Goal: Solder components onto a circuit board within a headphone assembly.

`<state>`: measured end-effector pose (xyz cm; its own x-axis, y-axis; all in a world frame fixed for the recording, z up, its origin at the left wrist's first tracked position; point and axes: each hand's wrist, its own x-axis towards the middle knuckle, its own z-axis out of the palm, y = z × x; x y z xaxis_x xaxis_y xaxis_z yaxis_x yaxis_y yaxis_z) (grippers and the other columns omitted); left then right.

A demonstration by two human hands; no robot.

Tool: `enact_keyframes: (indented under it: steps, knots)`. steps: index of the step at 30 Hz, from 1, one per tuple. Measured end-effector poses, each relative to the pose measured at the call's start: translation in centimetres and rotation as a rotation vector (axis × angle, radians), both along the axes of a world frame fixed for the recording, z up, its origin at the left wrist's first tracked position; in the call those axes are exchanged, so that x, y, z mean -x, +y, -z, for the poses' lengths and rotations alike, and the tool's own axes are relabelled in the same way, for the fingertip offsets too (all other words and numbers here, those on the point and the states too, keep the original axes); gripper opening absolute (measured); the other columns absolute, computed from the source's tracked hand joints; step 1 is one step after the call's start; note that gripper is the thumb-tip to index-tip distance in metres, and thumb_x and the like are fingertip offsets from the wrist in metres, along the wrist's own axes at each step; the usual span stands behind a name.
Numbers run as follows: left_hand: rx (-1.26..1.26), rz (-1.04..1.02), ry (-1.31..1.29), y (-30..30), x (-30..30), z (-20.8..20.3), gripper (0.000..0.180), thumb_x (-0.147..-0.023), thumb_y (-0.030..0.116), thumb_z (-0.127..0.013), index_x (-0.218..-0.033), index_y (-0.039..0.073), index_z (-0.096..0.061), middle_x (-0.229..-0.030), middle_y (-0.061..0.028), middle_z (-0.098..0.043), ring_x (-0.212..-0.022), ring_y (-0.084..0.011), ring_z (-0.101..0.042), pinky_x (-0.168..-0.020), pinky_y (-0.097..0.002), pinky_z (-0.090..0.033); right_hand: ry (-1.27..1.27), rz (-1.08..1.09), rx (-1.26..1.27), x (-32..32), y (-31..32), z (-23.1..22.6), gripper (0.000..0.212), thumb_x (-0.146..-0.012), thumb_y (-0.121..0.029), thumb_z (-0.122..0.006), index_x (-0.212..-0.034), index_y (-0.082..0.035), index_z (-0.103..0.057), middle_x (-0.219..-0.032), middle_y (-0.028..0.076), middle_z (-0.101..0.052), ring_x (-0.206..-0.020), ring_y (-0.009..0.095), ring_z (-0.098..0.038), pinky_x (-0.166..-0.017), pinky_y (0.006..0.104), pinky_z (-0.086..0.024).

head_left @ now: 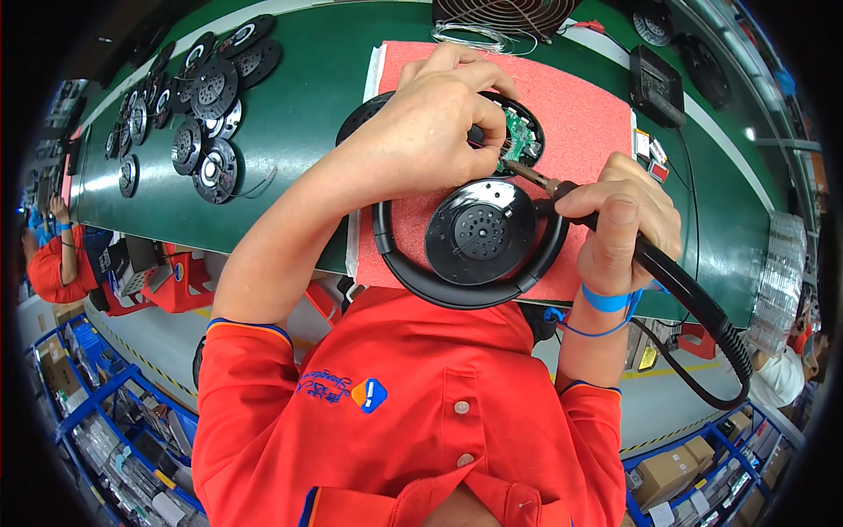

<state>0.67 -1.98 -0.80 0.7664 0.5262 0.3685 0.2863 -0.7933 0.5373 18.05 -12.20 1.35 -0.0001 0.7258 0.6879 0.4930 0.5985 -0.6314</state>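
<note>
My right hand (619,220) grips a soldering iron (575,191) by its black handle. The metal tip reaches a green circuit board (520,136) inside an open black earcup of a pair of headphones. My left hand (443,123) is bent over that earcup, fingers pinched close to the board; what they hold is hidden under the hand. The headband (465,294) curves toward me on a pink foam mat (575,105). Within its curve lies a round black speaker plate (481,232) with small holes. A blue wrist strap (606,300) circles my right wrist.
Several round speaker parts (213,92) with loose wires lie on the green bench (290,176) to the left. A fan with a wire guard (505,13) stands at the back. Right of the mat sits a black box-shaped stand (657,86). The iron's cord (702,386) loops at the right.
</note>
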Motion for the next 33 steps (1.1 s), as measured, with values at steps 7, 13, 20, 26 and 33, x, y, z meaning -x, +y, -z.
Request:
enact_keyframes:
  steps: [7,13,20,26,33]
  knots:
    - [0.002,0.003,-0.002,0.0,0.1,0.0,0.005,-0.065,0.007,-0.064,-0.064,0.004,-0.060,-0.110,-0.0077,-0.060,-0.112,-0.0295,-0.045,-0.096,-0.0384,-0.036,-0.008,-0.006,-0.017,0.0,0.1,0.0,0.027,-0.084,-0.015,-0.058,-0.061,-0.003,-0.063,-0.051,0.005,-0.055,-0.043,0.017,-0.047,-0.042,0.0276,-0.035]
    - [-0.008,0.003,-0.005,0.1,0.0,0.0,0.005,-0.065,0.007,-0.064,-0.063,0.004,-0.060,-0.110,-0.0071,-0.060,-0.112,-0.0299,-0.045,-0.096,-0.0386,-0.036,-0.017,0.072,-0.001,0.8,-0.1,0.1,0.049,-0.093,-0.031,-0.047,-0.057,0.001,-0.058,-0.051,0.005,-0.054,-0.047,0.012,-0.039,-0.043,0.0266,-0.026]
    - [0.003,0.010,0.008,0.1,0.0,0.0,0.005,-0.065,0.006,-0.064,-0.064,0.004,-0.060,-0.111,-0.0068,-0.060,-0.113,-0.0300,-0.044,-0.096,-0.0387,-0.036,-0.028,0.010,-0.025,0.0,-0.1,0.0,0.039,-0.089,-0.026,-0.052,-0.059,-0.002,-0.059,-0.051,0.005,-0.054,-0.045,0.014,-0.041,-0.043,0.0271,-0.030]
    - [0.004,0.015,0.013,0.1,0.0,-0.3,0.005,-0.065,0.005,-0.063,-0.063,0.003,-0.059,-0.111,-0.0065,-0.060,-0.113,-0.0297,-0.044,-0.096,-0.0379,-0.037,0.064,0.160,-0.199,-0.4,-1.0,0.8,0.045,-0.093,-0.040,-0.049,-0.076,0.000,-0.063,-0.055,0.003,-0.057,-0.046,0.014,-0.043,-0.043,0.0266,-0.031]
    - [-0.017,0.039,0.034,0.3,0.5,-1.0,0.004,-0.067,0.006,-0.063,-0.069,0.002,-0.062,-0.111,-0.0082,-0.060,-0.111,-0.0296,-0.047,-0.094,-0.0365,-0.039,0.017,-0.092,0.179,0.9,-8.6,4.1,0.033,-0.084,-0.037,-0.065,-0.084,-0.007,-0.051,-0.075,0.012,-0.066,-0.064,0.025,-0.064,-0.065,0.0355,-0.051]
